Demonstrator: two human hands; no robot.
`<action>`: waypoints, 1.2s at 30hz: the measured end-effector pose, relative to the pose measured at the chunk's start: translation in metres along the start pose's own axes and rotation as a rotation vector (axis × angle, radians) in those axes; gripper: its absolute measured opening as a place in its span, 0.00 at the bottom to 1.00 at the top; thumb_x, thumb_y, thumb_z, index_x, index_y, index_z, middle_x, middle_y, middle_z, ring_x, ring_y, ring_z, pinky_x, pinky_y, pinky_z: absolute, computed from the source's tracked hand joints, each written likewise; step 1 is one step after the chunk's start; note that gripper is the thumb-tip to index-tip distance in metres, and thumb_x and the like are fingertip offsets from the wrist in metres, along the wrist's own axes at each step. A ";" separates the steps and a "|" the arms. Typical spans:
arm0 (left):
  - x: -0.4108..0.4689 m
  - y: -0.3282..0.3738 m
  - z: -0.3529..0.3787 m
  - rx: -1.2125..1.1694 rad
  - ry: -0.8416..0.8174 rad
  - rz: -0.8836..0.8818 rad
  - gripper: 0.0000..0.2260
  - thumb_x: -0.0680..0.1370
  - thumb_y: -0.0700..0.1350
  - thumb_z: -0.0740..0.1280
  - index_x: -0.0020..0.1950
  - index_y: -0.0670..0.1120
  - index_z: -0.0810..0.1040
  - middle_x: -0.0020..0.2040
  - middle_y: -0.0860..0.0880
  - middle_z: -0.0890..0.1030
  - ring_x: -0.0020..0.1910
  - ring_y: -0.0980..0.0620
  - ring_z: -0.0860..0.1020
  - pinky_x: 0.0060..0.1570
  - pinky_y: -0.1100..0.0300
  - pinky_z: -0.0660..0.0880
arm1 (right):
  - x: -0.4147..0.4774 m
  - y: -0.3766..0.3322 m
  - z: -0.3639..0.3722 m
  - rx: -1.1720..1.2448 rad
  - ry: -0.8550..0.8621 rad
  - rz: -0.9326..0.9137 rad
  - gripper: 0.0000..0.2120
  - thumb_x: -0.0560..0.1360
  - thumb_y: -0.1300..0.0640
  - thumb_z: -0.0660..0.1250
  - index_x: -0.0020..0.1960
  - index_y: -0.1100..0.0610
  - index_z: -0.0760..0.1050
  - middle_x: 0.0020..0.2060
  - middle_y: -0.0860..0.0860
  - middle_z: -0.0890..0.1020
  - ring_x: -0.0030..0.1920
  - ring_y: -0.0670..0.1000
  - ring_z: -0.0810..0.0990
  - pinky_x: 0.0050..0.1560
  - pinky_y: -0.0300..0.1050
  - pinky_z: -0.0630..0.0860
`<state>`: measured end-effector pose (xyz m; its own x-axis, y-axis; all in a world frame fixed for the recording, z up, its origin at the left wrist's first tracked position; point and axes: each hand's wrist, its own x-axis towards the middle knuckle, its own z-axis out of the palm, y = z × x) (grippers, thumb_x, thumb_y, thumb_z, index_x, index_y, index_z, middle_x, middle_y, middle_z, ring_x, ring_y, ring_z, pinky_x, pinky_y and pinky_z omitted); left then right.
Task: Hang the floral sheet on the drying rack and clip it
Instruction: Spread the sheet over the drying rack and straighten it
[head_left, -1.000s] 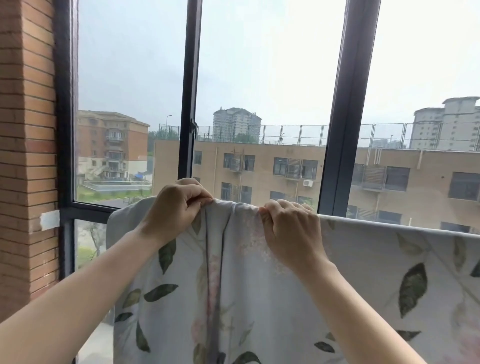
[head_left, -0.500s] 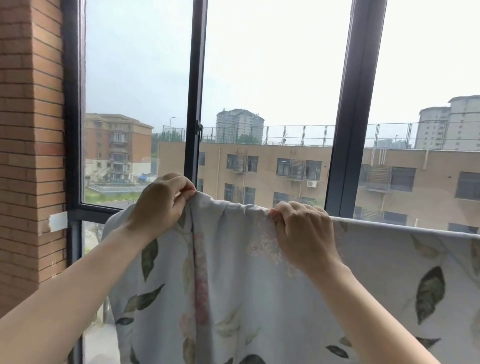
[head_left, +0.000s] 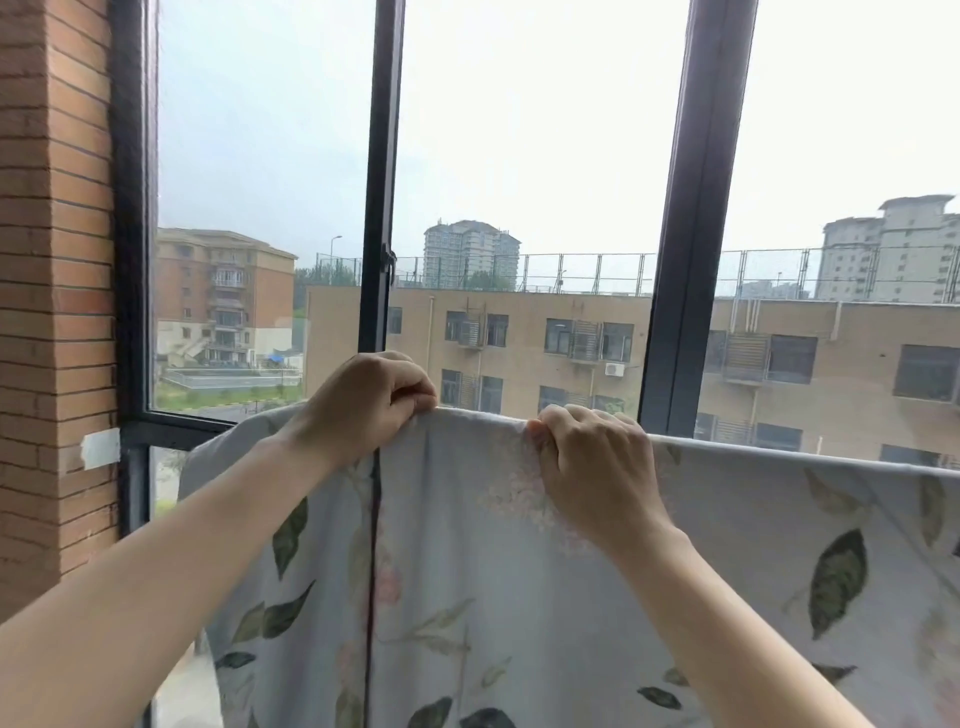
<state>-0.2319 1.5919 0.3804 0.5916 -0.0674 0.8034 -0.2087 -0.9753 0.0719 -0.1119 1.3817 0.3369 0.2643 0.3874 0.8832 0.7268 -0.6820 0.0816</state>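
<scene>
Head view: I see the floral sheet (head_left: 519, 597) draped, its top fold running across, whatever carries it hidden beneath; the left hand (head_left: 363, 405) pinches that fold; the right hand (head_left: 597, 462) grips it just beside; window frame (head_left: 691, 260) behind; brick wall (head_left: 52, 312) left.
</scene>
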 end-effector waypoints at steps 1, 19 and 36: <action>0.001 -0.006 -0.004 0.042 0.007 -0.022 0.03 0.73 0.36 0.72 0.43 0.42 0.84 0.40 0.50 0.83 0.38 0.55 0.78 0.44 0.64 0.76 | 0.000 0.000 -0.001 -0.001 -0.001 0.002 0.20 0.78 0.47 0.50 0.37 0.53 0.75 0.32 0.47 0.81 0.32 0.53 0.79 0.38 0.45 0.70; -0.012 -0.017 0.001 -0.015 0.120 -0.215 0.04 0.75 0.39 0.71 0.42 0.45 0.85 0.37 0.55 0.79 0.39 0.54 0.78 0.44 0.59 0.75 | 0.002 -0.007 -0.007 0.002 -0.059 -0.014 0.18 0.79 0.47 0.53 0.39 0.52 0.76 0.35 0.48 0.82 0.35 0.53 0.80 0.39 0.45 0.65; -0.026 -0.014 0.010 0.091 -0.003 -0.306 0.15 0.80 0.50 0.56 0.48 0.44 0.79 0.45 0.48 0.81 0.45 0.47 0.77 0.45 0.56 0.70 | 0.024 -0.037 -0.017 0.179 -0.272 -0.109 0.11 0.79 0.54 0.53 0.43 0.55 0.72 0.39 0.49 0.76 0.43 0.54 0.77 0.40 0.45 0.62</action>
<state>-0.2366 1.6054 0.3525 0.6184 0.2314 0.7510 0.0496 -0.9653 0.2565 -0.1437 1.4054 0.3629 0.3206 0.6201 0.7160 0.8538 -0.5166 0.0652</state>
